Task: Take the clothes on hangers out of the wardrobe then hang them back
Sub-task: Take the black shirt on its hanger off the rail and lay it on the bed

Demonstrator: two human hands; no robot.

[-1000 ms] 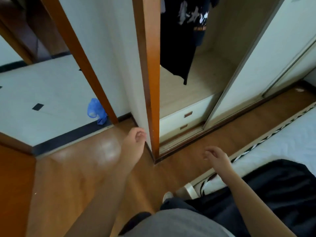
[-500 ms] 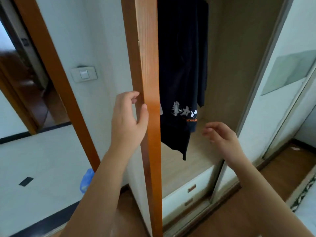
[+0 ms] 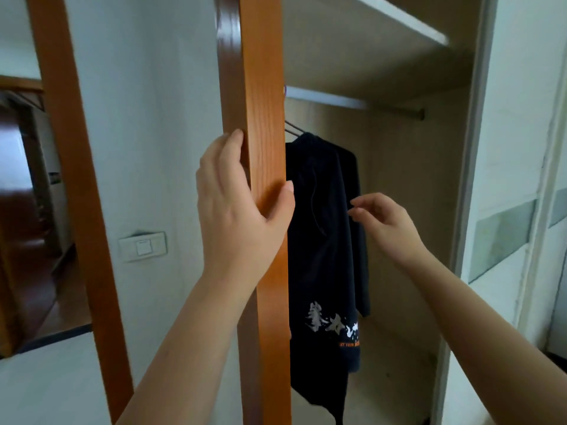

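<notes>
A dark navy garment [image 3: 325, 246] with white and orange print near its hem hangs on a thin hanger [image 3: 293, 131] from the metal rail [image 3: 356, 103] inside the open wardrobe. My left hand [image 3: 239, 210] grips the orange wooden frame post [image 3: 260, 87] at the wardrobe's left edge, thumb on its front face. Beside the garment's right shoulder my right hand [image 3: 386, 222] is raised, fingers loosely curled and holding nothing; whether the fingertips touch the cloth I cannot tell.
A shelf [image 3: 399, 23] spans the wardrobe above the rail. A white sliding door [image 3: 515, 210] with a frosted panel stands at the right. On the white wall to the left sits a light switch [image 3: 142, 246], beyond a second orange post [image 3: 70, 179] and a doorway.
The view has tilted up from the floor to the rail. My left hand took hold of the wooden post and slid higher. My right hand rose toward the garment's shoulder.
</notes>
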